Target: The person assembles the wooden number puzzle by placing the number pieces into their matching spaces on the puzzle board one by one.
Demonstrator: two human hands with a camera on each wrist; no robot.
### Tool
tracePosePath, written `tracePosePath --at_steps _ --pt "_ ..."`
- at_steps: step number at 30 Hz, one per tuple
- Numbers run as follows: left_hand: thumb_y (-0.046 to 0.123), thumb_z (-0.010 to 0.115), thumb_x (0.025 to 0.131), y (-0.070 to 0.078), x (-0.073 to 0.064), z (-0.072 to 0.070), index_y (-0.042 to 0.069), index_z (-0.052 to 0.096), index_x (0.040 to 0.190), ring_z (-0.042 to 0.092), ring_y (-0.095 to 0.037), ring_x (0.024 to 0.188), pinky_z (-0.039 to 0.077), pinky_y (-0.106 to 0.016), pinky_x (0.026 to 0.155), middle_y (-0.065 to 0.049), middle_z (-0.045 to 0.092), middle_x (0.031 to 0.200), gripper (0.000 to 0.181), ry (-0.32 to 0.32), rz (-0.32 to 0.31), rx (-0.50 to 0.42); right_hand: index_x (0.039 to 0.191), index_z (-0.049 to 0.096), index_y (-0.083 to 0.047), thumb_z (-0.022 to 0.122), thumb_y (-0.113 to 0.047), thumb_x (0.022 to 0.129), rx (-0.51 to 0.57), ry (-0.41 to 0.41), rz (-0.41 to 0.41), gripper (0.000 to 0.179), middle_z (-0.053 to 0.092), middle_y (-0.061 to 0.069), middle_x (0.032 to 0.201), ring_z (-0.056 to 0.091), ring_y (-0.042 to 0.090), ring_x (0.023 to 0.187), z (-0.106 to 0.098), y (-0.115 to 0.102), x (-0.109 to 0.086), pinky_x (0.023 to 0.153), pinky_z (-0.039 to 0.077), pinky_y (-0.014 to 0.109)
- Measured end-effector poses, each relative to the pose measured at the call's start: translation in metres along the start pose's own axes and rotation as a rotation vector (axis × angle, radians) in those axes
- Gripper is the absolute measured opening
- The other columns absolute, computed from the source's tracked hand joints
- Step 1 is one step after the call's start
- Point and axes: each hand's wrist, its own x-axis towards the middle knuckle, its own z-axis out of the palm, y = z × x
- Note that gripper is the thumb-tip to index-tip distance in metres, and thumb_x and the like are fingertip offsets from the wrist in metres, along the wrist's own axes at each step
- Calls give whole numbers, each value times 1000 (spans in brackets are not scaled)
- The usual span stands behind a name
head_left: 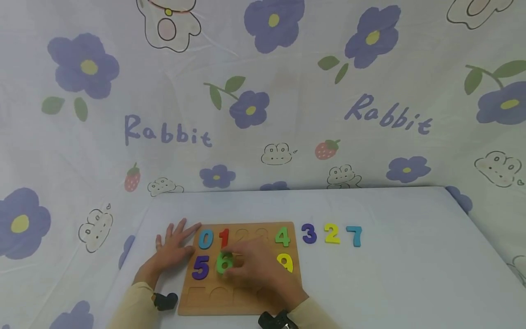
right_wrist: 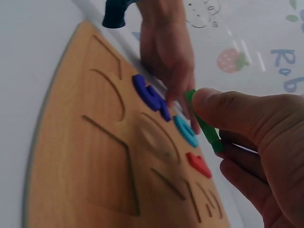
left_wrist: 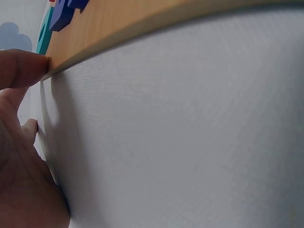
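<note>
My right hand [head_left: 260, 265] pinches a green number six [head_left: 223, 264] between thumb and fingers. In the right wrist view the green six [right_wrist: 205, 124] is held edge-on, raised above an outlined recess of the wooden number board [head_left: 242, 305]. At the board's left side my left hand [head_left: 174, 249] lies with fingers spread, its thumb [left_wrist: 23, 69] touching the board's edge. Seated in the board are a blue zero [head_left: 206, 239], a red one [head_left: 223, 237], a green four [head_left: 282, 236], a purple five [head_left: 200, 267] and a yellow nine [head_left: 285, 262]. My right hand hides part of the middle.
Right of the board, a purple three [head_left: 309, 233], a yellow two [head_left: 332, 233] and a blue seven [head_left: 354, 236] lie in a row on the white table [head_left: 402, 274]. A patterned cloth [head_left: 296, 100] hangs behind. Shaped recesses line the board's near row.
</note>
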Motion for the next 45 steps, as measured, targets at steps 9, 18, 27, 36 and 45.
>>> tracePosePath --at_steps 9,18,27,36,45 --pt "23 61 98 -10 5 5 25 45 168 -11 -63 164 -18 -86 120 -28 9 182 72 29 34 0 138 77 -25 86 -34 95 4 -27 42 45 77 -19 110 59 5 96 23 9 8 94 55 30" --pt "23 63 96 -15 5 8 28 47 167 -12 -63 163 -20 -86 119 -28 9 182 73 37 42 -21 130 79 -21 87 -27 95 -97 -23 -20 37 76 -14 103 59 3 90 32 5 11 92 56 25" --pt "19 62 97 -17 6 9 23 46 167 -11 -63 163 -21 -85 119 -30 9 182 72 39 25 0 124 78 -22 85 -25 96 -145 -33 -16 29 72 -15 95 57 3 82 33 -1 10 81 52 19" --pt "19 60 98 -17 6 9 24 45 168 -13 -64 163 -23 -85 118 -30 7 182 72 32 25 -1 124 78 -21 85 -24 97 -163 -25 -41 28 73 -15 95 57 2 81 33 2 8 80 52 18" --pt "20 61 98 -17 6 9 23 44 168 -13 -63 164 -22 -85 119 -29 7 182 72 28 19 7 136 76 -20 84 -24 97 -144 -25 -35 41 78 -12 113 60 0 91 35 5 7 93 59 23"
